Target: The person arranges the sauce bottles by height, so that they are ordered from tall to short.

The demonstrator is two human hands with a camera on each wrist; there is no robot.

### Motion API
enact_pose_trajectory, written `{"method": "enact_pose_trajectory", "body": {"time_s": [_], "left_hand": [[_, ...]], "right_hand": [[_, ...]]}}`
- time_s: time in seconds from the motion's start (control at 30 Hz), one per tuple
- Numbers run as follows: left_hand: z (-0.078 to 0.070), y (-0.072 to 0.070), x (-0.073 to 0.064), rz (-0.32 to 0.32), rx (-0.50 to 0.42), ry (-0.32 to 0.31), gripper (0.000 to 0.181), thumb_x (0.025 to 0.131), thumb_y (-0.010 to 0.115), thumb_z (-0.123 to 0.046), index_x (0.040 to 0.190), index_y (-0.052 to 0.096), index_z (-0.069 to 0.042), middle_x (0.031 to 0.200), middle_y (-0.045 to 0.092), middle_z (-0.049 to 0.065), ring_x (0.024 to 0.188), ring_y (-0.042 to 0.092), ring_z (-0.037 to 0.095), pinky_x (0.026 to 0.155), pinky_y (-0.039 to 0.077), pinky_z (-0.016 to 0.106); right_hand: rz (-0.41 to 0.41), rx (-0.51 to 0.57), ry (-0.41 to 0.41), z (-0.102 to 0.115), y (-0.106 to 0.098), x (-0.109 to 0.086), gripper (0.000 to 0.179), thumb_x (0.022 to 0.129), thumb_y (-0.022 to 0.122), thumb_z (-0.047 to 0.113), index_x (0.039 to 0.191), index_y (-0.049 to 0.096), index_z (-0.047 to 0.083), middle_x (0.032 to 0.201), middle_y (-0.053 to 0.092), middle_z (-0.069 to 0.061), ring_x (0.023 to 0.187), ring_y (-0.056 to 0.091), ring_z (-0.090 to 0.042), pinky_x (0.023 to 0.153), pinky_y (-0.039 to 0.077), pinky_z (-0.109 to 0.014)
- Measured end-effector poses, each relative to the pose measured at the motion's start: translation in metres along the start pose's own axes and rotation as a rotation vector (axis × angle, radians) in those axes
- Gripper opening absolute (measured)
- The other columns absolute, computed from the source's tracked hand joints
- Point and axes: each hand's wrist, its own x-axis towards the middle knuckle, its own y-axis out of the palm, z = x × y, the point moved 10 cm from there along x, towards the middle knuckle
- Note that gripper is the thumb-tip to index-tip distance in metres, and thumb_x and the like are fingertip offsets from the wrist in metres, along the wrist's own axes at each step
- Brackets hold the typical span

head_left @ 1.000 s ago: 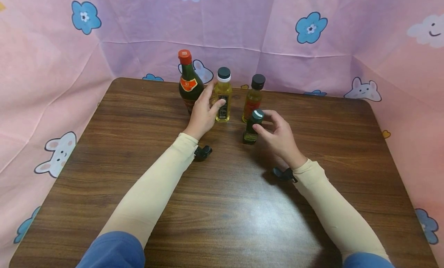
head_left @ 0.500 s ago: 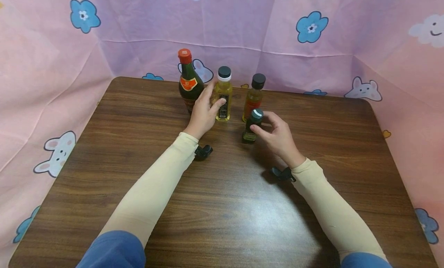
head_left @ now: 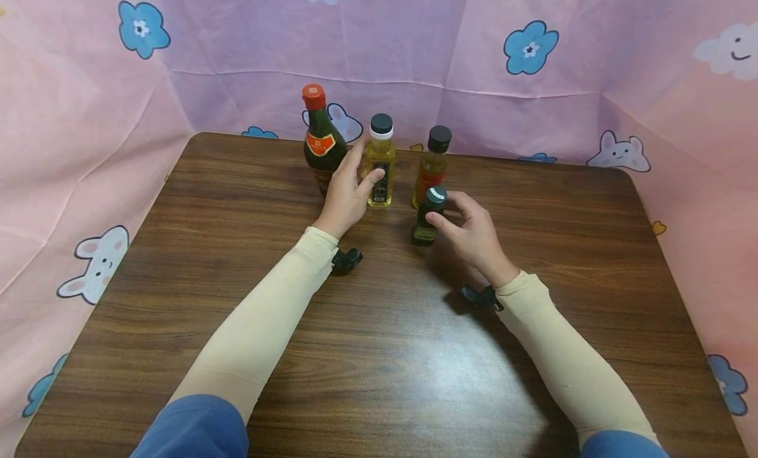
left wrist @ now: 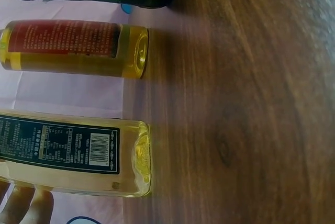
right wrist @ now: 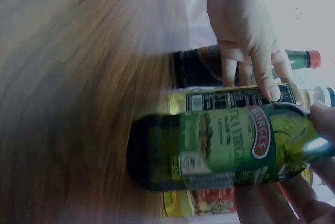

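My left hand holds a clear bottle of yellow oil with a dark cap and black label. Its thumb lies on the front and its fingers reach round the far side. My right hand grips a dark green olive oil bottle near its neck, thumb in front. The olive oil bottle stands upright, close to the table, in front of an oil bottle with a red label and black cap. A tall dark green bottle with a red cap stands left of the yellow oil, partly hidden by my left hand.
The brown wooden table has rounded far corners. Behind and beside it hangs a pink and purple printed cloth. A black wrist camera mount sits under each wrist, close above the tabletop.
My right hand has shifted very slightly left with the olive oil bottle. My left hand stays in place on the yellow oil bottle.
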Motion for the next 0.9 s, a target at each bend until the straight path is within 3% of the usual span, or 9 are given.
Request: {"method": "enact_pose_trajectory", "body": {"time_s": [0.2, 0.5, 0.9], "left_hand": [[0.0002, -0.0008, -0.0002, -0.005, -0.001, -0.002, 0.070, 0.104, 0.061, -0.035, 0.165, 0.027, -0.031, 0.163, 0.039, -0.002, 0.148, 0.038, 0.015, 0.119, 0.036, 0.039], [-0.0018, 0.0003, -0.0007, -0.001, -0.008, -0.005, 0.070, 0.104, 0.061, -0.035, 0.165, 0.028, -0.026, 0.164, 0.038, 0.001, 0.148, 0.039, 0.017, 0.118, 0.038, 0.040], [-0.0011, 0.0011, 0.0002, 0.009, -0.014, -0.008, 0.070, 0.104, 0.061, -0.033, 0.165, 0.028, -0.026, 0.165, 0.037, 0.001, 0.148, 0.038, 0.017, 0.118, 0.038, 0.038]], "right_hand": [[0.000, 0.062, 0.033, -0.0030, 0.0018, 0.0011, 0.034, 0.096, 0.076, 0.014, 0.127, 0.067, 0.002, 0.127, 0.068, -0.014, 0.120, 0.063, -0.027, 0.103, 0.053, -0.044], [-0.010, 0.044, 0.050, -0.0066, 0.0006, 0.0002, 0.033, 0.096, 0.077, 0.015, 0.125, 0.068, 0.003, 0.125, 0.068, -0.015, 0.118, 0.064, -0.028, 0.102, 0.053, -0.044], [-0.029, 0.036, 0.013, -0.0039, -0.0005, -0.0010, 0.032, 0.096, 0.077, 0.013, 0.124, 0.069, 0.001, 0.123, 0.069, -0.016, 0.117, 0.065, -0.029, 0.101, 0.053, -0.045]]}}
